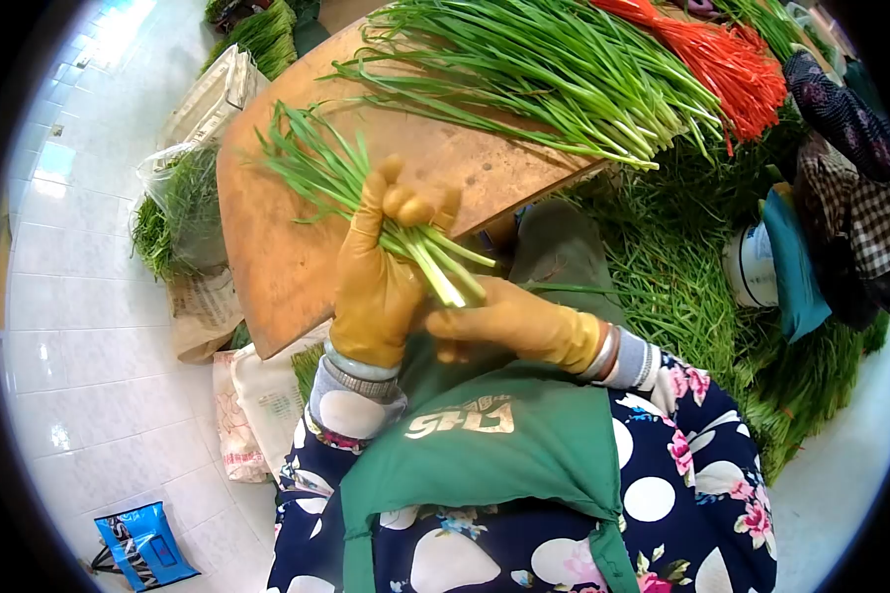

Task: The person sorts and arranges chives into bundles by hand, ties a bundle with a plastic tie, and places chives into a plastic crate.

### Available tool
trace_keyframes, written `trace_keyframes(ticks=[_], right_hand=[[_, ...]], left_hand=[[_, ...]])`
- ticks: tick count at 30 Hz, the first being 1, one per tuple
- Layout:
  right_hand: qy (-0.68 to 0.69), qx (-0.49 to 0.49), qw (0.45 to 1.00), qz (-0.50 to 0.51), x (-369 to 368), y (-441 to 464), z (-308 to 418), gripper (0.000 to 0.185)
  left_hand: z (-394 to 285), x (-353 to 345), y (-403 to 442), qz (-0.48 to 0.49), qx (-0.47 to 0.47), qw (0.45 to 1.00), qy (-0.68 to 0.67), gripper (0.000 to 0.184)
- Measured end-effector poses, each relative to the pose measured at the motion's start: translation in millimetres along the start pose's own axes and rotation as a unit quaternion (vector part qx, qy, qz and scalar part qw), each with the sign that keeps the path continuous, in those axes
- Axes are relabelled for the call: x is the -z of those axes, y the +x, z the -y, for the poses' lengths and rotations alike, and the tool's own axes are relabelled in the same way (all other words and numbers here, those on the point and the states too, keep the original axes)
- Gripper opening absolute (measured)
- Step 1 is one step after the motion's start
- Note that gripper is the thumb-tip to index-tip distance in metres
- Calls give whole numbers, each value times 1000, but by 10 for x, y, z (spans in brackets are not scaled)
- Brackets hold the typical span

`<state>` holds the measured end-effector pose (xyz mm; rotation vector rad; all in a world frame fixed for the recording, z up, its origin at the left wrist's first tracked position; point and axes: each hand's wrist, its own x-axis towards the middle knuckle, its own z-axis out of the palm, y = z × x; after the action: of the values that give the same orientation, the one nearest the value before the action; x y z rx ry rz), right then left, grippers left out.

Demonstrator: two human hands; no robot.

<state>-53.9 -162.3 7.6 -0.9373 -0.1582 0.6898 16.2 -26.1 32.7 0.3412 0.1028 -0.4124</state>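
Observation:
My left hand, in a yellow rubber glove, is wrapped round a small bunch of green stalks. The leaves point up and left over the wooden board, and the pale stem ends stick out toward my right. Close by the stem ends is my right hand, gloved in yellow too, with its fingers curled and slightly blurred. What it holds, if anything, is too unclear to make out. A large pile of the same green stalks lies on the board above my hands.
The brown wooden board spans the upper left. Red strips lie beside the pile. Loose greens cover the right side, near a white bucket. Bagged greens stand left; a blue packet is on the tiled floor.

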Motion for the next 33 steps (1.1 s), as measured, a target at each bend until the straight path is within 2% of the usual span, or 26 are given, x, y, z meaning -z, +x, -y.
trace_keyframes(ticks=[1,3,5,6,7,8,9,10,11,12,13,14,16,19,20,21,22,23,25,27,28,29,30,31,32,33], right_hand=[[-2,1,1000,2,43,7,-56,39],[135,-40,990,22,167,-41,-97,29],[33,-20,999,-27,195,-372,208,31],[-1,-7,999,-37,235,-595,322,32],[-22,21,998,-61,227,-856,456,30],[-41,16,993,-110,195,-1124,614,29],[-59,58,985,-153,307,-1361,591,30],[-51,82,981,-167,513,-1567,529,34],[-86,61,980,-167,759,-1722,507,37],[-92,-41,954,-284,1043,-1741,397,48],[-487,-119,796,-339,1466,-1849,119,57],[-620,-218,642,-396,1442,-1861,237,59],[-754,-60,459,-465,1293,-1803,406,57],[-749,79,497,-431,608,-1435,897,44],[-789,122,455,-394,538,-1245,984,41],[-826,164,408,-352,492,-1056,1079,38],[-862,164,348,-332,497,-858,1112,32],[-885,79,321,-329,548,-684,1106,27],[-918,8,216,-334,924,-436,982,17],[-924,-3,221,-313,1072,-368,1087,9],[-905,29,292,-309,1005,-384,1221,10],[-860,13,431,-273,885,-448,1452,9],[-782,9,559,-274,809,-456,1683,19],[-643,32,725,-244,810,-485,1927,28],[-515,57,811,-273,533,-517,2129,35],[-456,105,844,-262,371,-568,2278,36]], left_hand=[[9,-63,-16,-38,-8,997,69,24],[-47,-34,-36,-65,-17,991,119,24],[-187,129,-18,13,-21,989,148,33],[-205,96,-16,-34,-36,990,131,33],[-239,142,-24,-33,-37,991,121,33],[-279,211,-29,14,35,999,39,33],[-276,251,-18,67,106,991,-41,34],[-192,252,-23,29,129,987,-94,33],[-110,283,-26,24,151,981,-120,34],[-48,312,-20,22,177,975,-135,34],[7,330,1,22,201,968,-151,35],[16,340,27,38,221,961,-162,35],[-25,275,60,1,195,972,-130,29],[-24,203,19,-52,155,984,-73,25],[-2,162,37,-81,137,986,-45,24],[15,162,39,-55,139,988,-34,24],[13,133,17,-44,134,989,-33,24],[-5,90,-13,-34,128,991,-32,24],[-126,13,-72,-4,113,992,-52,25],[-305,-86,-132,7,70,996,-53,25],[-398,-71,-126,11,64,996,-62,25],[-484,-61,-125,15,61,995,-71,25],[-540,-71,-139,7,52,995,-79,26],[-550,-96,-161,8,51,996,-78,26],[-555,-136,-186,-4,45,995,-85,26],[-561,-164,-214,-15,39,995,-92,26]])
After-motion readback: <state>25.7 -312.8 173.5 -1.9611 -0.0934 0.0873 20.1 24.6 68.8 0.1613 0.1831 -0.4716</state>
